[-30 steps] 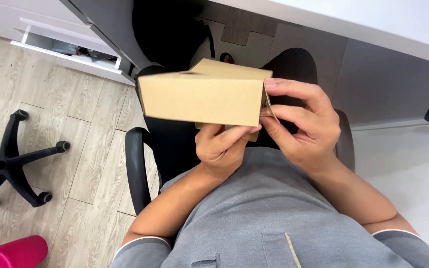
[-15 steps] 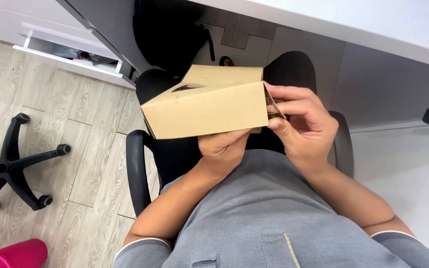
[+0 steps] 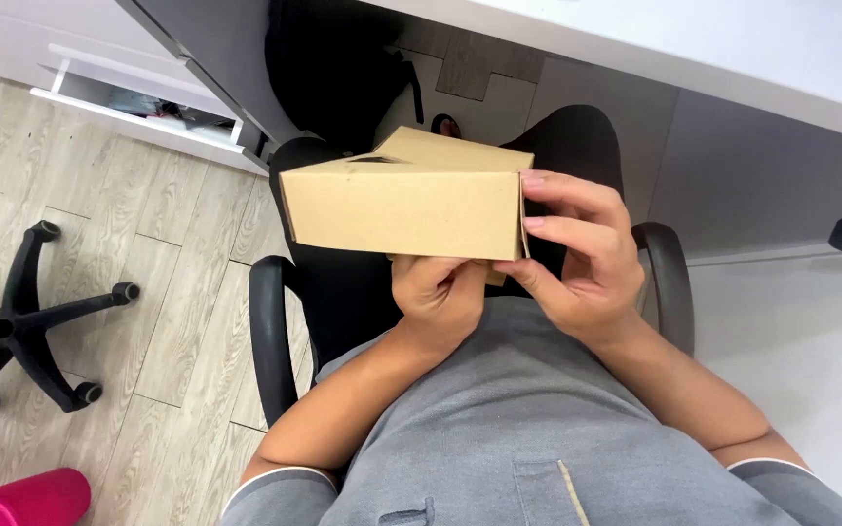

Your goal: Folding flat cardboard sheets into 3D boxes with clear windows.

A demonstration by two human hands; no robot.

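Head view: cardboard box held over lap. Left hand cups underside; right hand pinches right end flap. Risk: thin underside support, box tips left, falls floorward.

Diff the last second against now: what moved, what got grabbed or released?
The cardboard box tilted, then levelled again, its top flap seam now showing a gap. The right hand shifted along the box's right end, fingers now on its edge. Nothing was let go: the left hand still supports it from below. Chairs unchanged.
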